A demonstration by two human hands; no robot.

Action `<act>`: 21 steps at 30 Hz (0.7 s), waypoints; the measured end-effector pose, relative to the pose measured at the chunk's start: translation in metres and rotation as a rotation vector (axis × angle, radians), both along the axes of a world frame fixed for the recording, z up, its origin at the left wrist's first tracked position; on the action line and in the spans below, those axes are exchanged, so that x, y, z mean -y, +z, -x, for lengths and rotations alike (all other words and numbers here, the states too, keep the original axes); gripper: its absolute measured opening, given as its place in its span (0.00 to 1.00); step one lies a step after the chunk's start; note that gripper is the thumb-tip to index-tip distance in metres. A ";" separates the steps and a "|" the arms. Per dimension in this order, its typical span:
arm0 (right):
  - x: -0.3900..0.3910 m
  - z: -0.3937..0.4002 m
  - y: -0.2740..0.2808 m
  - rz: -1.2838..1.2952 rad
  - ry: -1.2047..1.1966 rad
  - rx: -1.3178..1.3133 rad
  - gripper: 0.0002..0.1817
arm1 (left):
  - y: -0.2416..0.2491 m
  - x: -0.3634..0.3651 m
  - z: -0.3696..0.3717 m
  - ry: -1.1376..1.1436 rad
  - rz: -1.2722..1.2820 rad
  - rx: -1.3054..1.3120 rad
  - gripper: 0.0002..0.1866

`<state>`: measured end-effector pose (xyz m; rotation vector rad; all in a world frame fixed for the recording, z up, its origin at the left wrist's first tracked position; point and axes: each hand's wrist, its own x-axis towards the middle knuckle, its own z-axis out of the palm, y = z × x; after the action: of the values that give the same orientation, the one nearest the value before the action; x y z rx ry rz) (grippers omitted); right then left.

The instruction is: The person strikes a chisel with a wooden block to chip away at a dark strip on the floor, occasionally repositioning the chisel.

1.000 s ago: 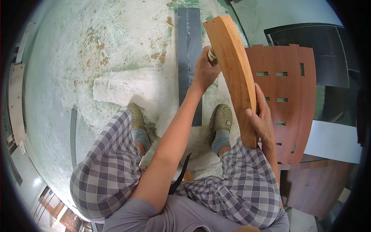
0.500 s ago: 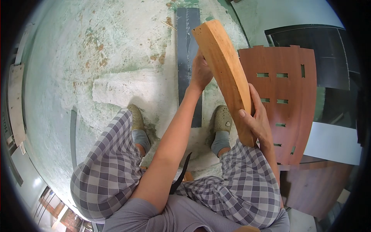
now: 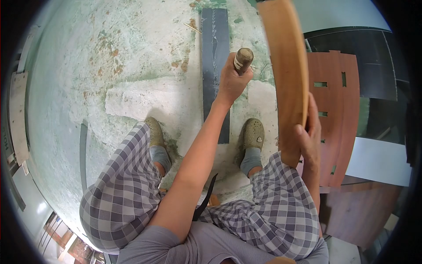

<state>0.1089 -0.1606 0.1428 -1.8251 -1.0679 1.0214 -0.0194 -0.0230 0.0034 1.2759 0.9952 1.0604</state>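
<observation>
My right hand grips the lower end of a long curved wooden piece, which stands nearly upright over my right knee and reaches past the top of the view. My left hand is closed around a wooden tool handle with a pale band, held just left of the curved piece and apart from it. What is on the handle's far end is hidden by my hand.
I sit over a worn green-white concrete floor. A dark plank lies ahead between my shoes. A stack of reddish slotted panels sits at my right, with a dark sheet behind it.
The curved piece has swung from leaning left to nearly upright and moved right. My left hand, hidden behind it before, now shows the tool handle clear of the wood.
</observation>
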 end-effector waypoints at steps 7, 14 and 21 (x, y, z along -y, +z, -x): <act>-0.001 0.002 -0.012 0.168 0.117 0.075 0.47 | 0.002 0.002 -0.003 0.026 -0.001 -0.041 0.14; 0.000 0.008 -0.008 0.207 0.092 0.063 0.46 | -0.012 0.001 0.001 0.051 0.033 0.000 0.16; 0.004 0.007 -0.013 0.239 0.062 0.050 0.47 | -0.012 0.005 0.000 0.076 0.070 0.225 0.14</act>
<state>0.1018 -0.1650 0.1298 -2.0270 -1.0754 1.1886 -0.0190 -0.0284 -0.0089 1.0437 0.9066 1.1886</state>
